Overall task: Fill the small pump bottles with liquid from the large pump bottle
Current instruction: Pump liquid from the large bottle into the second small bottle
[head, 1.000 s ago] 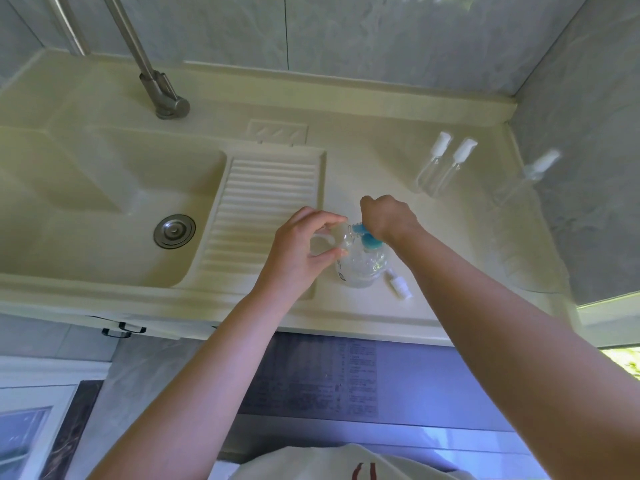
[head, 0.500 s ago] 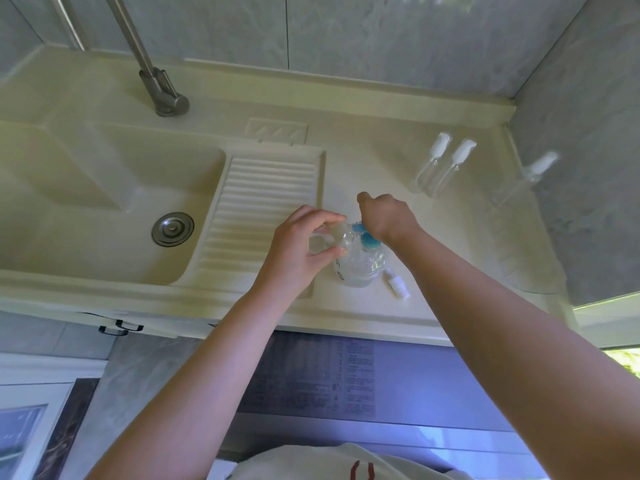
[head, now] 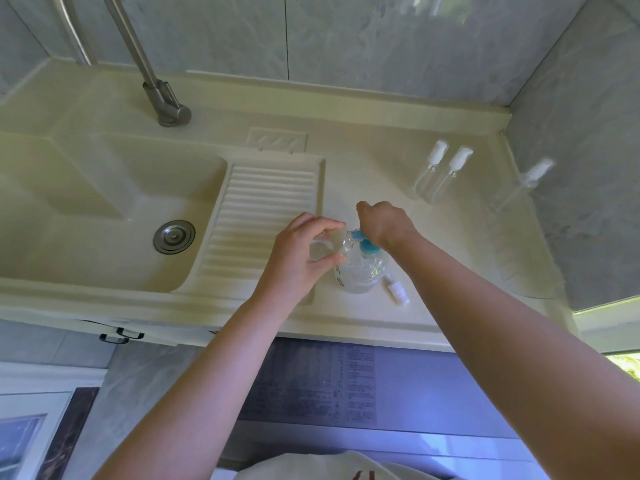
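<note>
The large clear pump bottle with a blue pump head stands near the counter's front edge. My right hand rests on top of the blue pump, fingers curled over it. My left hand grips a small clear bottle, uncapped, tilted with its mouth at the blue spout. A small white pump cap lies on the counter right of the large bottle. Two more small bottles with white caps stand at the back right, and a third leans near the right wall.
The cream sink basin with a steel drain lies to the left, with a ribbed washboard slope beside it. A steel tap rises at the back. Grey tiled walls close the back and right.
Both hands and the bottles have stayed almost in place; my right hand has shifted only slightly on the blue pump.
</note>
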A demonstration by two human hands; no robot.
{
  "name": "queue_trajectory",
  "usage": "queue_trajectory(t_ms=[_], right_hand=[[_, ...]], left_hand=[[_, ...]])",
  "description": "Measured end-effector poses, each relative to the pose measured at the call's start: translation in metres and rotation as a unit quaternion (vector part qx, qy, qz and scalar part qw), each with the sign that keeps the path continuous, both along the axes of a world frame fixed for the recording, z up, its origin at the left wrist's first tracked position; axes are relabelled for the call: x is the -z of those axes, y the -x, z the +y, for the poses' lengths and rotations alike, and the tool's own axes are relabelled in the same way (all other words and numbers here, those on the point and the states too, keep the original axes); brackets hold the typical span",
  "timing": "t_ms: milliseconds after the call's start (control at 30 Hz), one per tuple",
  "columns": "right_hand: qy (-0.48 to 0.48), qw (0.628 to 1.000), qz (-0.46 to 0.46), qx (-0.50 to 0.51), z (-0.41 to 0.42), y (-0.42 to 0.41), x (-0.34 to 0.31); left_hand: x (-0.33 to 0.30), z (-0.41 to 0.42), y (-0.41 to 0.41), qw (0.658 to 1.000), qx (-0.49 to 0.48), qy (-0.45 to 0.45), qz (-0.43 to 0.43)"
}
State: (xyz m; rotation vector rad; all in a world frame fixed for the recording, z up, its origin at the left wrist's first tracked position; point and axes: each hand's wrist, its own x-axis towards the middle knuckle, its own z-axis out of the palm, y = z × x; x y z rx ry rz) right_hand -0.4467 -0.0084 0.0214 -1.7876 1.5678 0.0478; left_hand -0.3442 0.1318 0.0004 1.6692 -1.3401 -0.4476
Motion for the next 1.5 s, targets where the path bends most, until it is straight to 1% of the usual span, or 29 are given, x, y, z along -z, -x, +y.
queue_trajectory(t_ms=[167, 333, 433, 633, 700, 967, 1067, 1200, 1300, 1400, 1500], right_hand=[[0.034, 0.999, -0.007, 0.019, 0.002, 0.0, 0.007], [-0.008, 1.0, -0.007, 0.007, -0.001, -0.001, 0.0], [-0.014, 1.0, -0.002, 0.001, -0.002, -0.002, -0.002], [0.047, 0.999, 0.001, 0.009, -0.001, 0.0, 0.008], [0.051, 0.999, 0.0, 0.013, 0.0, -0.002, 0.009], [0.005, 1.0, -0.004, 0.008, 0.0, 0.001, 0.0], [0.036, 0.999, 0.008, 0.003, 0.0, 0.0, 0.004], [0.065, 0.998, 0.003, 0.024, 0.004, -0.001, 0.009], [0.05, 0.997, -0.023, 0.046, 0.005, 0.0, 0.004], [0.021, 1.0, 0.013, 0.018, 0.003, -0.002, -0.003], [0.004, 1.0, 0.017, 0.003, 0.001, -0.002, -0.005]], left_hand=[[0.002, -0.001, -0.001, 1.0, -0.001, -0.003, 0.001], [0.0, 0.0, -0.001, 1.0, 0.004, 0.002, -0.005], [-0.001, -0.001, -0.002, 1.0, 0.004, 0.003, -0.008], [0.002, -0.001, 0.0, 1.0, 0.001, -0.005, 0.0], [0.001, -0.001, 0.0, 1.0, -0.001, -0.006, 0.006], [-0.002, 0.0, 0.0, 1.0, 0.002, -0.005, 0.002], [-0.002, -0.001, 0.0, 1.0, 0.001, -0.007, 0.0], [0.001, -0.001, 0.0, 1.0, -0.003, -0.009, 0.008], [0.001, -0.001, 0.0, 1.0, 0.001, -0.009, 0.007], [-0.001, 0.001, 0.0, 1.0, 0.002, -0.008, 0.009], [-0.002, 0.0, -0.001, 1.0, 0.005, -0.003, 0.006]])
